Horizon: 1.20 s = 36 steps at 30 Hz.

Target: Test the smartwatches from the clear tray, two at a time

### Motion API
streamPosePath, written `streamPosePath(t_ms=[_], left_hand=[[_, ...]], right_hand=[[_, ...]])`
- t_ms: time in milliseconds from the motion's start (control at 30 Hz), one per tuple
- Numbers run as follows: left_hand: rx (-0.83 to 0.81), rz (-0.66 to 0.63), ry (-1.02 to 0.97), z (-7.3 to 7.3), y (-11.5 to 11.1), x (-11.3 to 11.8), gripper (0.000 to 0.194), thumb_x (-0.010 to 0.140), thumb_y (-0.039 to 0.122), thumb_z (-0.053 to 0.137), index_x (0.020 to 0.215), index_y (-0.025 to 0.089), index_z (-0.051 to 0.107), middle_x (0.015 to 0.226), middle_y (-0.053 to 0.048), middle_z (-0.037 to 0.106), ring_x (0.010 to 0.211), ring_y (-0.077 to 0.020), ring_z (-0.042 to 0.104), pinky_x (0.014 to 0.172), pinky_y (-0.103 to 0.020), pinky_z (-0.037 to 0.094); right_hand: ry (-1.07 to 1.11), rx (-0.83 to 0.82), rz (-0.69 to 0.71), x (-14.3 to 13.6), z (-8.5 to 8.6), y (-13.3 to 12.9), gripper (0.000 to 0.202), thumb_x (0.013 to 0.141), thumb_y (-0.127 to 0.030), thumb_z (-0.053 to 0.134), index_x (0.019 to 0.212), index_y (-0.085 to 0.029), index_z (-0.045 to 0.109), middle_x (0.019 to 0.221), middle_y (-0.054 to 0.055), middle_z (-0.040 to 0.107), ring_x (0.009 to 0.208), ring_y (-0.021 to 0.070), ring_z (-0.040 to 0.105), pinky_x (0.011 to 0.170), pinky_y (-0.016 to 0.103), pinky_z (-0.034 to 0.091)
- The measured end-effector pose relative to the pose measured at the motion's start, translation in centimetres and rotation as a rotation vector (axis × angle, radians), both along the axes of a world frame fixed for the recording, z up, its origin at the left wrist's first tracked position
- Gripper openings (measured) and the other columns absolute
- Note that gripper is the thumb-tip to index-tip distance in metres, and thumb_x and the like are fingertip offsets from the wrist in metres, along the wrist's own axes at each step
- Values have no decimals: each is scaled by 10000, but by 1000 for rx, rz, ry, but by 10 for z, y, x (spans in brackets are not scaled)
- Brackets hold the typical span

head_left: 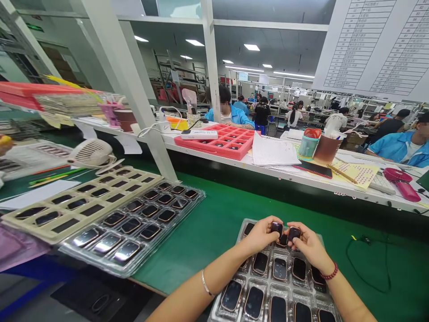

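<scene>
Head view, items as we find them: left hand [259, 235] pinching one small dark watch case [276, 228]; right hand [306, 243] pinching a second case [294, 233], the two nearly touching above the far end of our clear blister tray [268, 277]. We judge most pockets filled, with far pockets hidden under the hands. Second full tray [134, 228] and beige tray [80, 201] lie well left on the green mat [221, 214].

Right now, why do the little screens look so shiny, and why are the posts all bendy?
Head view: ceiling lights glare off the screens in the left tray; the wide lens bows the posts near the edges; far workers look soft; both hands, left and right, stay sharp.
</scene>
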<state>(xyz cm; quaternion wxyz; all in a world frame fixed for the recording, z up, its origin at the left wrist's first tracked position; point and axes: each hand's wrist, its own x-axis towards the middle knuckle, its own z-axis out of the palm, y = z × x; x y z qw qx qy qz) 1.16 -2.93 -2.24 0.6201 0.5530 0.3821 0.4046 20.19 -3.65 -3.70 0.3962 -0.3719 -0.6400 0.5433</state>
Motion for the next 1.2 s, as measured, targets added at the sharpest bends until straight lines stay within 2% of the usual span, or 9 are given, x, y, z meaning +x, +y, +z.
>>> streamPosePath(t_ms=[167,233,367,467,600,700,800,1033,1200], left_hand=[[26,14,17,-4,2,-1,364,610,33,543,960,132,557,749,-15,599,629,-101,547,600,-228,424],[20,13,10,-4,2,-2,419,614,51,578,1024,136,554,797,-31,606,670,-112,557,586,-218,416],[-74,-30,-69,-5,4,-6,531,731,231,582,1245,187,457,948,-77,595,779,-162,596,531,-213,408],[-120,-65,-126,-9,7,-8,544,750,330,594,1259,194,461,962,-81,584,752,-156,605,513,-208,401],[-115,-79,-167,-16,10,-7,583,716,369,643,1240,182,469,888,-56,579,643,-129,606,471,-194,376],[-94,-83,-175,-18,11,-6,580,693,358,670,1209,174,479,764,-7,552,556,-107,590,439,-181,350],[-86,-103,-169,-19,11,-6,552,675,332,690,1167,169,500,739,8,547,499,-76,560,425,-170,317],[-76,-139,-170,-17,9,-8,521,677,354,687,1125,163,500,804,-19,582,491,-58,537,437,-177,303],[-86,-133,-165,-18,10,-9,488,690,356,674,1103,156,509,741,3,560,486,-60,532,432,-177,304]], right_hand=[[1,-18,-2,0,-1,-2,287,802,-231,567,1084,-210,518,983,65,614,687,143,587,600,278,494],[13,-28,-14,-1,-1,-2,298,791,-237,587,1081,-214,522,981,66,619,665,138,581,579,273,491],[125,-64,-74,2,-2,0,419,781,-308,617,1179,-252,499,1152,88,571,790,174,592,636,307,518],[232,-172,-74,5,-4,4,506,775,-368,626,1249,-273,476,1218,87,538,883,197,588,706,342,529],[278,-279,-48,8,-3,4,537,727,-369,687,1225,-261,516,1100,73,592,788,168,599,646,296,528],[243,-290,-54,9,0,1,499,693,-372,720,1153,-247,573,1051,60,605,684,134,570,572,252,502],[185,-275,-41,9,1,0,489,676,-397,728,1114,-223,598,942,49,621,590,116,517,522,242,466],[136,-238,10,8,-2,4,483,675,-408,725,1096,-208,601,777,29,591,582,134,475,511,253,447],[112,-219,15,9,-2,4,491,685,-423,711,1108,-206,588,805,35,583,581,128,465,498,248,444]])
